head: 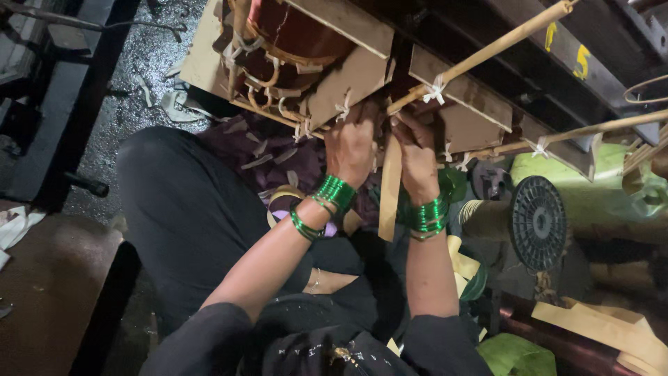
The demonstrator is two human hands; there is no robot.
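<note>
My left hand [351,146] and my right hand [417,157] are raised side by side against a large copper-coloured coil assembly [299,35] clad in brown insulating boards [348,80]. Both wrists carry green bangles. Between the hands a flat tan strip [390,188] hangs down; the fingers of both hands are curled around its upper end, which goes in under the boards. Thin bamboo-coloured sticks [487,49] tied with white tape run across the boards just above my right hand. The fingertips are hidden in shadow.
A black plastic spool [537,223] of wire lies at the right beside green cloth [605,188]. Tan strip offcuts [598,324] lie at lower right. My black-clad knee [181,202] fills the left middle. Paper scraps litter the dark floor [139,69]. A brown bench [49,292] is at lower left.
</note>
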